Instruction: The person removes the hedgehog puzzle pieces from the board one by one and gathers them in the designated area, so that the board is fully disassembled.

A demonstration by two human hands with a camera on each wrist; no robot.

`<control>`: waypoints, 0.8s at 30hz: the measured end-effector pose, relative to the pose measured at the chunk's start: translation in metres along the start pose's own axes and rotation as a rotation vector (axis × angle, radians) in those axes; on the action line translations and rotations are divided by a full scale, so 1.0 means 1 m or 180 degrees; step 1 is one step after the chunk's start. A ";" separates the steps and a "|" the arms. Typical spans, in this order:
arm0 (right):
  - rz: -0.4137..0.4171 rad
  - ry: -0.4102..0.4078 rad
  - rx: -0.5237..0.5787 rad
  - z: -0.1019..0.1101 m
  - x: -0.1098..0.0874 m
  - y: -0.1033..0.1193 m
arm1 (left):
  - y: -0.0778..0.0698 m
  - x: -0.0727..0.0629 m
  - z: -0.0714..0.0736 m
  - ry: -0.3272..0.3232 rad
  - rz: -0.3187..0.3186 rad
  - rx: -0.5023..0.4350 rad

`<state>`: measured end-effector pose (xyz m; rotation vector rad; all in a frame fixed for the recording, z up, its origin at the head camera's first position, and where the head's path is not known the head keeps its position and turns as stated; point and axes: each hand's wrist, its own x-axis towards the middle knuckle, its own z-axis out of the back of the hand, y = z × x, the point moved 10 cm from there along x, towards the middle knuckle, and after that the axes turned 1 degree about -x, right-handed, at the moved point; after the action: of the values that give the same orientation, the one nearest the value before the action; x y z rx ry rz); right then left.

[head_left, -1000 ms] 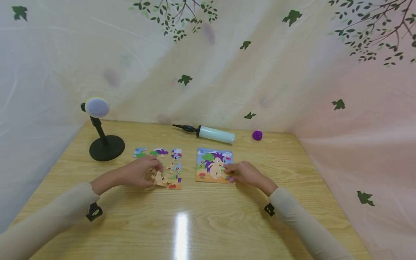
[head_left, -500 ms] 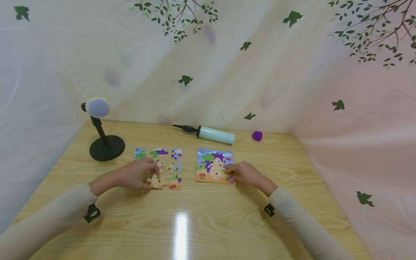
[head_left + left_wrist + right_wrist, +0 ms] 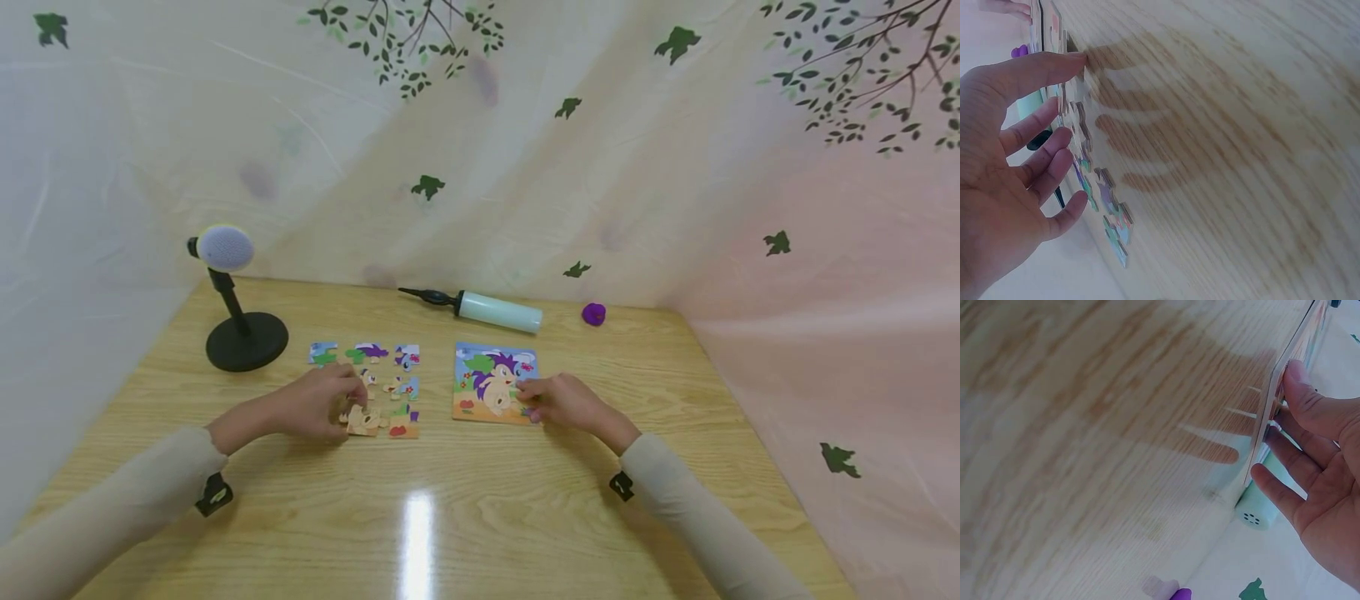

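Note:
My left hand (image 3: pixel 318 402) reaches over a spread of jigsaw pieces, its thumb and index finger at a tan jigsaw piece (image 3: pixel 364 422) in the front row. This piece lies flat on the table, and the hand covers the pieces left of it. Beside it is an orange piece (image 3: pixel 402 428) with a red print; behind are blue, green and purple pieces (image 3: pixel 407 356). To the right lies a square puzzle board (image 3: pixel 483 379) showing a purple-haired hedgehog. My right hand (image 3: pixel 562 398) holds its right side, thumb and fingertips at the edge in the right wrist view.
A black-based stand with a round white head (image 3: pixel 227 248) stands at the back left. Behind the puzzle board lie a pale green hand pump (image 3: pixel 498 311) with a black nozzle and a small purple object (image 3: pixel 593 313). A leaf-printed curtain (image 3: pixel 487 150) borders the wooden table (image 3: pixel 525 508).
My left hand has shifted slightly left and set the tan piece, tilted earlier, flat on the table. Over the last half second it barely moves. The right hand stays in place.

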<state>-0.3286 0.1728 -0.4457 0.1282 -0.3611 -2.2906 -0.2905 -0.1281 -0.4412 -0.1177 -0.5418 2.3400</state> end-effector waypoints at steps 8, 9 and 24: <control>-0.0024 0.0007 -0.0012 -0.001 0.000 -0.001 | 0.000 0.001 0.000 -0.0037 0.0029 0.0075; -0.0024 0.0005 -0.0012 -0.001 0.000 -0.001 | 0.000 0.001 0.000 -0.0037 0.0029 0.0078; 0.0015 -0.0036 0.0004 -0.003 -0.001 -0.006 | -0.003 0.001 -0.003 -0.0033 0.0090 0.0061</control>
<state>-0.3318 0.1771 -0.4500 0.1149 -0.3683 -2.2872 -0.2887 -0.1248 -0.4428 -0.1052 -0.5260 2.3739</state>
